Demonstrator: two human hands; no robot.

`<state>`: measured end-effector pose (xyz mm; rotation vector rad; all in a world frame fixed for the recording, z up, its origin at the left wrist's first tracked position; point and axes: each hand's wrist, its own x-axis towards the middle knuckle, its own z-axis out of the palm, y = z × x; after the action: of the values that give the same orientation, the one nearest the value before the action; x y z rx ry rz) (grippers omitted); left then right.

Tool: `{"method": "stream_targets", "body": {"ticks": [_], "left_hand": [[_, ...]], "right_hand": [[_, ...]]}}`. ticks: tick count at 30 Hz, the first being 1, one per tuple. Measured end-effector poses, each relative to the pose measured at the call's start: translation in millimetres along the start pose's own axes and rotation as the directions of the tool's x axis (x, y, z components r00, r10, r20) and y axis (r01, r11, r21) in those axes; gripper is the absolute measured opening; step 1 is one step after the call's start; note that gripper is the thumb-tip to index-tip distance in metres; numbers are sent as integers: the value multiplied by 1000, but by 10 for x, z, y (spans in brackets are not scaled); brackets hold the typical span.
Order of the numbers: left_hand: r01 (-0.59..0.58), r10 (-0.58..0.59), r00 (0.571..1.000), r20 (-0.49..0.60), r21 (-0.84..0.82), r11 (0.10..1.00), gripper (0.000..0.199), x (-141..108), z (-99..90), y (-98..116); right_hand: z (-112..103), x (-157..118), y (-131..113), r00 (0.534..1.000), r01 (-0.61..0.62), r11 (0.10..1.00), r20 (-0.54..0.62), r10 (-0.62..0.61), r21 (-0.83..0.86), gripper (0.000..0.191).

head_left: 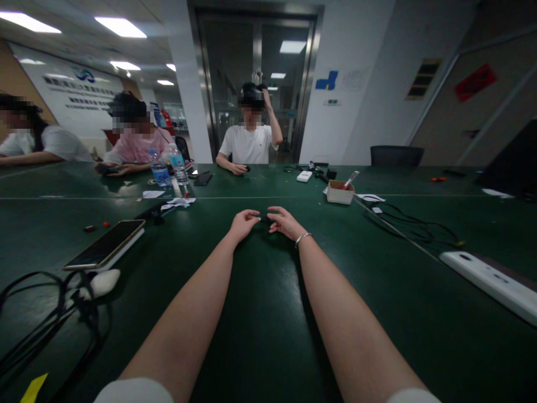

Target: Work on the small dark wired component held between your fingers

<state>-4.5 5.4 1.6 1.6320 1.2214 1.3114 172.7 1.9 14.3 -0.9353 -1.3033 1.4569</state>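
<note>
Both arms reach forward over the dark green table [260, 330]. Between the fingertips of my two hands is a small black object [264, 219], its kind too small to make out. My left hand [244, 225] pinches its left end, where a small pale bit shows. From the other side, the thumb and fingers of my right hand [287, 223] curl around its right end. A silver bracelet [302, 239] circles my right wrist.
Left: a phone [107, 245] on a white item, black cables [50, 313], a white mouse-like object [102, 282]. Ahead: two bottles [159, 170], a small box [340, 193], a person [249, 137]. Right: looped cables [411, 224], a white power strip [486, 277]. Two more people sit left.
</note>
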Motion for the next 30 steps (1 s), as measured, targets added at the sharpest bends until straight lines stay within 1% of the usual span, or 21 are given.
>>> {"method": "stream_targets", "body": {"ticks": [1, 3, 5, 6, 8, 9, 10, 12, 14, 16, 17, 18, 20, 21, 22, 25, 28, 29, 30], "left_hand": [[-3, 3, 1000, 0, 0, 1000, 26, -2, 0, 2], [-2, 2, 1000, -6, 2, 1000, 26, -8, 0, 10], [7, -6, 1000, -15, 4, 1000, 25, -13, -1, 19], [12, -12, 1000, -17, 3, 1000, 25, -16, -2, 24], [18, -18, 1000, -19, -2, 1000, 26, -19, -2, 33], [17, -17, 1000, -18, -4, 1000, 26, -20, -3, 36], [15, -15, 1000, -16, -2, 1000, 26, -21, -3, 38], [6, -6, 1000, -14, 8, 1000, 27, -22, -4, 39], [-5, 5, 1000, -16, 16, 1000, 26, -21, -7, 33], [-11, 11, 1000, -19, 18, 1000, 26, -20, -11, 24], [-11, 11, 1000, -22, 17, 1000, 26, -19, -12, 18], [-8, 8, 1000, -23, 14, 1000, 26, -18, -12, 13], [-4, 4, 1000, -23, 5, 1000, 27, -15, -12, 3], [-3, 3, 1000, -23, 2, 1000, 28, -14, -10, -2], [-4, 4, 1000, -22, 1, 1000, 28, -12, -9, -6], [-12, 12, 1000, -27, 7, 1000, 27, -2, -7, -16], [-18, 19, 999, -35, 8, 1000, 26, 9, -11, -25], [-17, 17, 999, -37, 6, 1000, 26, 12, -12, -26], [-14, 14, 999, -37, 4, 1000, 26, 14, -14, -25]], "right_hand": [[7, 12, 4, 1000, -23, 999, -11, 23, -25, 22], [17, 37, 15, 999, -52, 995, -10, 51, -90, 21], [10, 42, 22, 999, -40, 994, 2, 41, -101, 21], [2, 35, 23, 1000, -26, 997, 10, 27, -75, 26], [-17, 13, 18, 999, 41, 999, 26, -41, 9, 54], [-22, 4, 14, 998, 52, 998, 19, -52, 37, 62], [-22, -2, 11, 999, 43, 998, 6, -44, 54, 62], [-9, 2, 9, 1000, 8, 999, -24, -6, 51, 49], [10, 17, 12, 999, -30, 1000, -41, 30, 1, 34], [19, 23, 14, 999, -46, 997, -22, 45, -70, 28], [18, 20, 12, 999, -37, 996, 0, 38, -84, 29], [14, 13, 10, 999, -23, 997, 27, 25, -79, 34], [3, -2, 3, 999, 19, 999, 26, -19, -27, 51], [1, -5, 2, 1000, 21, 1000, 19, -20, -6, 51], [3, -4, 1, 1000, 14, 1000, 6, -14, 7, 47], [21, 24, 11, 999, -34, 999, -26, 33, -26, 22], [28, 43, 20, 999, -33, 994, 5, 34, -105, 15], [24, 40, 19, 999, -21, 994, 23, 23, -111, 15], [18, 33, 17, 999, 0, 995, 40, 4, -97, 21]]}}
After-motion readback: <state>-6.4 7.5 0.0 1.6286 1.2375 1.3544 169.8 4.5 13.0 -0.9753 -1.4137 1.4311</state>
